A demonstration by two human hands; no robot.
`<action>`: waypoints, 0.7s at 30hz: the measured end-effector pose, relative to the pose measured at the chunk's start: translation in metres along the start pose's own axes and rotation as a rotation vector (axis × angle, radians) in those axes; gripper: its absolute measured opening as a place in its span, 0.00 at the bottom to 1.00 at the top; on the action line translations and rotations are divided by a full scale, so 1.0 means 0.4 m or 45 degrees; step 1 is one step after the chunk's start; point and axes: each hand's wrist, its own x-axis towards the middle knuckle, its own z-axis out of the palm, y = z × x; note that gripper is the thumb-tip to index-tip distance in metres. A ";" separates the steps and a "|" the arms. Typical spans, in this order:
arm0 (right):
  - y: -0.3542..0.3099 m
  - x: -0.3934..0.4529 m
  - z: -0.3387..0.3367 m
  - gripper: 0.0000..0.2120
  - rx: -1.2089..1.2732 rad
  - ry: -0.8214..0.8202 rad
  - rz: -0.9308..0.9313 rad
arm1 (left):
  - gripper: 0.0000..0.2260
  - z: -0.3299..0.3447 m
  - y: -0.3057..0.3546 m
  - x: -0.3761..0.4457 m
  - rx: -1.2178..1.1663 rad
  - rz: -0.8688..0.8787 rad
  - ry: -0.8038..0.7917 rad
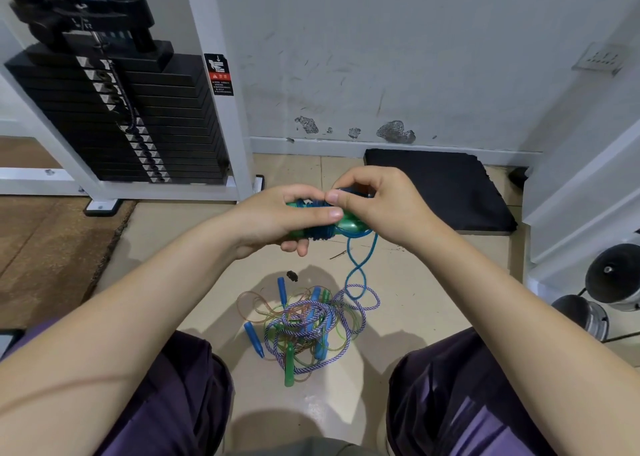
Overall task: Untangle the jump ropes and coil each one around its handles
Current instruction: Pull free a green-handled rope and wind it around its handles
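Left hand (pixel 277 216) grips green handles (pixel 346 225) wound with blue rope (pixel 360 265); right hand (pixel 377 202) pinches rope at handles. Tangled ropes (pixel 308 327) on floor (pixel 433 282) below.

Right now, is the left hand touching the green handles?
Touching. The head view shows the left hand with its fingers curled round the green handles, thumb lying along them.

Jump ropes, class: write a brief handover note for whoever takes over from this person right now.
Left hand grips the green handles, with blue rope partly wound around them.
Right hand pinches the rope at the handles.
The blue rope's free end trails down to the tangled pile on the floor between the knees.
Done: several turns coiled.
Left: finish this coil, then untangle and coil the striped, clear and other ropes.
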 end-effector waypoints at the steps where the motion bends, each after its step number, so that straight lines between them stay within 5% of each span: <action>1: 0.002 0.002 0.000 0.03 0.030 -0.007 0.028 | 0.17 0.000 0.000 -0.001 0.031 0.013 0.018; 6: 0.018 0.011 -0.005 0.15 0.275 -0.049 0.092 | 0.12 -0.012 0.000 -0.008 0.158 0.098 -0.003; 13: 0.015 0.004 -0.018 0.08 0.386 -0.116 0.198 | 0.22 -0.027 0.005 -0.013 0.039 0.249 -0.015; 21: 0.020 0.002 -0.017 0.09 0.428 -0.245 0.309 | 0.10 -0.045 0.020 0.002 -0.513 0.221 0.373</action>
